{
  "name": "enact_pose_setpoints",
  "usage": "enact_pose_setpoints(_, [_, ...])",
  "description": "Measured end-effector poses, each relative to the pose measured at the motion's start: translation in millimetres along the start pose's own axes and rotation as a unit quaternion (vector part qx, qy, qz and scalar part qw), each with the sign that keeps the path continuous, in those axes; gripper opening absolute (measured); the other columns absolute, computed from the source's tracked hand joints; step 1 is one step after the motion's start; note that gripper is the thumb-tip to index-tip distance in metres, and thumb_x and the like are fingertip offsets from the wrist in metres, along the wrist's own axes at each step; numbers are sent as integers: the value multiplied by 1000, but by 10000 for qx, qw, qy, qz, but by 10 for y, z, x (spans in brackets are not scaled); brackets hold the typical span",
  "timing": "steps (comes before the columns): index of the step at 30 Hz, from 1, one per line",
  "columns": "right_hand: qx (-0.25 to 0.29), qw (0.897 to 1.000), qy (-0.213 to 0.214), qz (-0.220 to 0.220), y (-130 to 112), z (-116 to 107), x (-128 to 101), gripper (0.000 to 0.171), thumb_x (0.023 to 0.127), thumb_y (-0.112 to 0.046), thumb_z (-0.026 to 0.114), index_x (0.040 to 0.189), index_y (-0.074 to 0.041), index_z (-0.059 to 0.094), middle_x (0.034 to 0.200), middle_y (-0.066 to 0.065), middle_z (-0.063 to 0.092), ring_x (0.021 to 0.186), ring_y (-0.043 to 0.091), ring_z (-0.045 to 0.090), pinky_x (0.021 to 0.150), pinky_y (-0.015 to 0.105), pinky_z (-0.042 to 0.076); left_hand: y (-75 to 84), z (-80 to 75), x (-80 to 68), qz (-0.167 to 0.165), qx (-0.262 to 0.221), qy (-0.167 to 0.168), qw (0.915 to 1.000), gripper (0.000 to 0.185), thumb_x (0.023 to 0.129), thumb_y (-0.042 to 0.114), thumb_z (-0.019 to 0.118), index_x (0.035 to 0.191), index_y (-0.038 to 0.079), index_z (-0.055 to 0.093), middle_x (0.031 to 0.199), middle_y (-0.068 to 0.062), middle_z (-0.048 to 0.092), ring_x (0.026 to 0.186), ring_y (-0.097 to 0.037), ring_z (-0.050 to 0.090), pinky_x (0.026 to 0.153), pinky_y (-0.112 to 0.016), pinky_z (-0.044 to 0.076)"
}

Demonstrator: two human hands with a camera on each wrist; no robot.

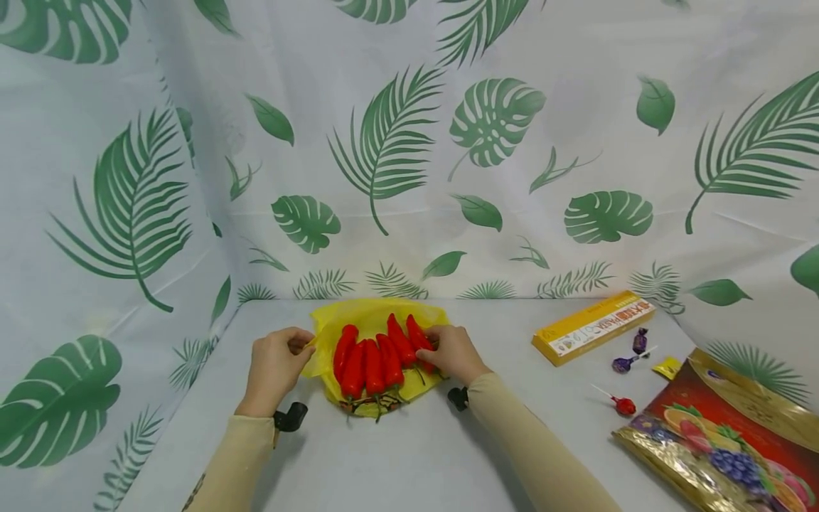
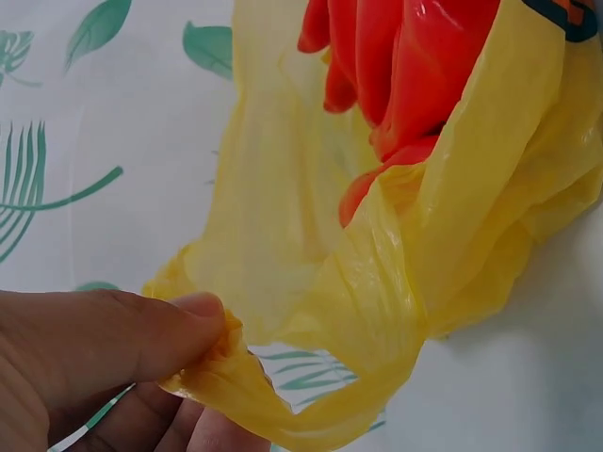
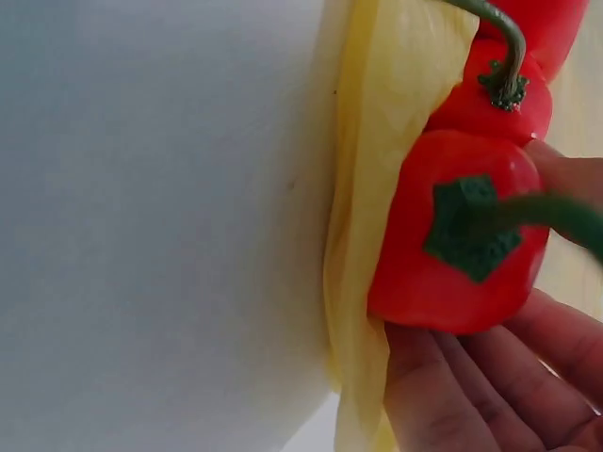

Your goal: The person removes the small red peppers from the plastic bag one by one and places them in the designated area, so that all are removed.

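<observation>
Several red chili peppers (image 1: 373, 366) with green stems lie side by side on a yellow plastic bag (image 1: 333, 313), spread on the white table. My left hand (image 1: 277, 365) pinches a handle of the bag between thumb and fingers, at the bag's left side; the left wrist view shows the thumb (image 2: 193, 311) on the bunched plastic. My right hand (image 1: 456, 351) grips the rightmost pepper (image 1: 419, 338), thumb on one side and fingers on the other. In the right wrist view that pepper (image 3: 462, 235) shows its stem end, close to the bag's edge (image 3: 363, 217).
At the back right lies a yellow pasta box (image 1: 595, 327). Near it are a purple lollipop (image 1: 622, 365), a dark wrapped candy (image 1: 640, 341), a red lollipop (image 1: 623, 405) and a small yellow packet (image 1: 667, 368). A large red-and-gold bag (image 1: 736, 441) with fruit pictures fills the right corner.
</observation>
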State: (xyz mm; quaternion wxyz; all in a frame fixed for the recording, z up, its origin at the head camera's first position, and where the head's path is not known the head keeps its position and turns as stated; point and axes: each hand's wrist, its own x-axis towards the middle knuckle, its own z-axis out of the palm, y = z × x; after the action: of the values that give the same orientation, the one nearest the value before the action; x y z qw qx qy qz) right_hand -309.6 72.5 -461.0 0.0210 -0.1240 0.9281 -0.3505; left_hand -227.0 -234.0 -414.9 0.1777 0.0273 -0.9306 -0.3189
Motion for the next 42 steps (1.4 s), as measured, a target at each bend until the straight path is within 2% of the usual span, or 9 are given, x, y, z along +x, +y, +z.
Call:
enact_pose_setpoints(3, [-50,9999,9,-158,-15,14,47,40,89,-22,83,123,-4,76,112,9,79,101,21,71,87,35,62,-8,-5,-6,16,-7,15,10000,13,89,9,81,100,4,79,92,-12,79,82,-24,73,73,-40,64])
enact_pose_setpoints(9, [-50,9996,6,-272,-56,11,96,36,88,-18,81,121,-3,77,106,7,80,88,16,67,74,26,60,-34,-3,-10,-6,-40,28,10000,13,88,8,81,101,4,79,92,-12,79,82,-24,73,72,-38,64])
enact_pose_setpoints(11, [-44,9997,14,-244,-62,10,97,37,88,-17,80,122,-3,76,107,8,80,88,16,66,74,25,60,-38,-4,-11,-44,-43,20,10000,13,88,8,81,101,4,79,92,-12,79,82,-24,73,73,-38,64])
enact_pose_setpoints(16, [82,9997,68,-211,-64,-58,1,41,88,-18,81,125,-4,75,114,8,79,97,18,68,84,31,63,-10,19,-18,-58,-80,-8,10000,13,89,8,80,101,4,79,93,-12,79,83,-24,73,74,-39,64])
enact_pose_setpoints(20, [61,9991,55,-425,-70,-150,-130,40,88,-19,82,125,-5,75,113,7,79,95,17,68,86,32,63,4,22,-33,-16,-105,26,9999,14,89,7,80,102,4,79,94,-13,79,83,-25,74,73,-39,63])
enact_pose_setpoints(23, [-48,9985,24,-542,-45,-230,-259,39,88,-18,82,125,-6,76,112,6,79,91,15,67,82,30,62,-7,10,-53,26,-123,31,9999,14,89,7,80,102,4,79,94,-13,79,83,-25,74,72,-38,63])
enact_pose_setpoints(29, [-393,9974,149,-579,128,-443,-555,39,87,-15,83,124,-9,76,111,3,79,87,12,65,82,31,59,-45,-4,-71,175,-111,41,9998,14,88,6,80,102,4,79,94,-14,79,82,-25,73,69,-35,62])
enact_pose_setpoints(36, [-648,9976,185,-155,437,-698,-905,39,86,-16,84,125,-13,76,106,0,78,84,13,62,82,33,60,-29,-11,-100,248,-159,-29,9996,15,88,6,79,103,2,79,94,-16,79,83,-27,74,67,-30,60])
enact_pose_setpoints(42, [-942,9953,132,197,689,-812,-1112,41,85,-15,84,126,-11,76,114,3,77,92,15,63,88,39,62,17,11,-100,261,-153,-87,9995,15,89,6,78,104,2,78,95,-17,79,83,-28,74,68,-34,62])
